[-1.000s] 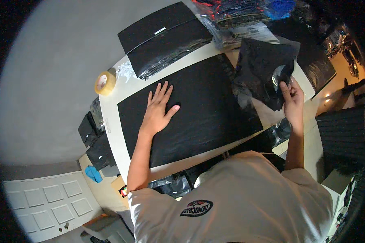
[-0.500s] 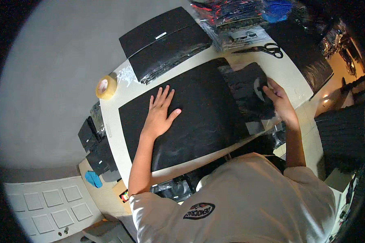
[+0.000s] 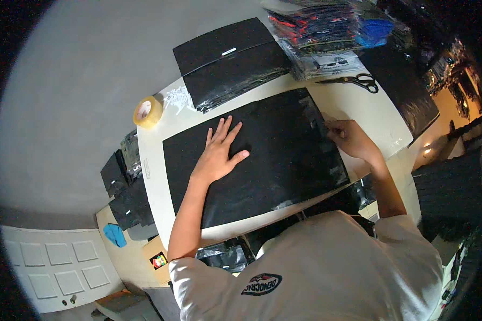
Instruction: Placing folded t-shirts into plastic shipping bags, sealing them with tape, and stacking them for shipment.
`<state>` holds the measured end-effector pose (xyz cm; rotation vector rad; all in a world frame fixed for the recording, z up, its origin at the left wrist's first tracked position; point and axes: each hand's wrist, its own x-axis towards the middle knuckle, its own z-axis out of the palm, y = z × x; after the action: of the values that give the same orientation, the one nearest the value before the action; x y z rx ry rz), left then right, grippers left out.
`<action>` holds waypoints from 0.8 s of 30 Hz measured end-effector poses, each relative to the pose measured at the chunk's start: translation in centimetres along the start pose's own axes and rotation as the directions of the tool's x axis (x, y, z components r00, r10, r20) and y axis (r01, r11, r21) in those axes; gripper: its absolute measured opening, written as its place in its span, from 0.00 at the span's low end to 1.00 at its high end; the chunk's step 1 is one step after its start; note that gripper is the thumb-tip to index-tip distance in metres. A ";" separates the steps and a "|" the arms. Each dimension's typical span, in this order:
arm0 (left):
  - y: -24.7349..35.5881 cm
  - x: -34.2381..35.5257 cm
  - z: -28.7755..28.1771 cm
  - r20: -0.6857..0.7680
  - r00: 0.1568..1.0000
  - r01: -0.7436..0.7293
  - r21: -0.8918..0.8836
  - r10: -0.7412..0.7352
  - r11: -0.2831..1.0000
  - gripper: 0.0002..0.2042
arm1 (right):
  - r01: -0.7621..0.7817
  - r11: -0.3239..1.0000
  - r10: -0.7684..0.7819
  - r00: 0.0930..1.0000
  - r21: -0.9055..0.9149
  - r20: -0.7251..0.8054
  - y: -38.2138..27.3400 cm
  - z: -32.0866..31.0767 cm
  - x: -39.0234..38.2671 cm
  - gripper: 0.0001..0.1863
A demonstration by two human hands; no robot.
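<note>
A wide black packet point(image 3: 284, 155) lies flat on the white table, with shiny plastic patches along its right and lower edges. On its left half my left hand point(image 3: 218, 157) rests palm down, fingers spread. My right hand point(image 3: 351, 140) is at the packet's right edge with its fingers curled in and the fingertips closed at that edge. Its fingertips are partly in shadow.
The white table point(image 3: 150, 171) also holds a yellow tape roll point(image 3: 148, 112), small white labels point(image 3: 178, 98), a stack of black packets point(image 3: 235, 64), black scissors point(image 3: 359, 81) and clear-bagged goods point(image 3: 316, 32). Black packets point(image 3: 128, 203) lie beyond its left side.
The plastic-covered flap that stretched out at the right is now folded in at the packet's edge. My right hand has moved left and curled. The left hand stays flat on the packet.
</note>
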<state>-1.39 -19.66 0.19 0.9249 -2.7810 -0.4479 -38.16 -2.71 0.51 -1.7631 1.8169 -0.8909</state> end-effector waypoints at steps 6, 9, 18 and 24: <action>0.8 0.3 -0.3 -0.030 0.999 -0.039 -0.056 0.038 0.998 0.29 | 0.141 0.968 -0.070 0.947 -0.209 0.315 -0.9 -3.0 0.7 0.29; 3.0 2.6 0.4 -0.052 0.972 -0.229 0.016 0.230 0.973 0.21 | 0.288 0.930 -0.194 0.912 -0.228 0.361 1.4 -3.5 0.7 0.43; 11.6 9.0 3.3 0.044 0.867 -0.498 0.013 0.497 0.867 0.23 | 0.356 0.900 -0.212 0.861 -0.250 0.463 1.3 -3.8 1.6 0.61; 12.1 10.6 2.6 0.098 0.864 -0.494 -0.025 0.494 0.869 0.13 | 0.406 0.880 -0.252 0.838 -0.245 0.484 1.5 -4.3 1.9 0.67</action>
<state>-17.16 -16.28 2.53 0.1605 -2.9556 -0.4135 -42.40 -4.01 2.61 -2.3249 1.4418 -0.2460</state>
